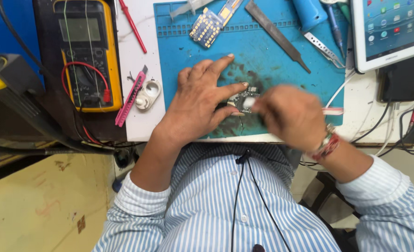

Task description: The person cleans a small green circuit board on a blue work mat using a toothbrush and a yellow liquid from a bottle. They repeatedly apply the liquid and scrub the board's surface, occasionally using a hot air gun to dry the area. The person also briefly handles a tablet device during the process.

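A small circuit board (240,101) lies on the stained blue work mat (272,70) near the table's front edge. My left hand (202,100) rests flat on the mat, its fingers spread, with fingertips pressing the board's left side. My right hand (293,116) is blurred with motion just right of the board. It grips a thin brush-like tool (333,111) whose white head (249,101) touches the board. A bracelet sits on my right wrist.
A yellow multimeter (83,51) with red leads stands at the left. A pink tool (130,99) and a white case (148,94) lie beside it. On the mat's far side are a gold-dotted board (205,28), a metal file (277,35) and tweezers (323,48). A white tablet (389,30) and cables occupy the right.
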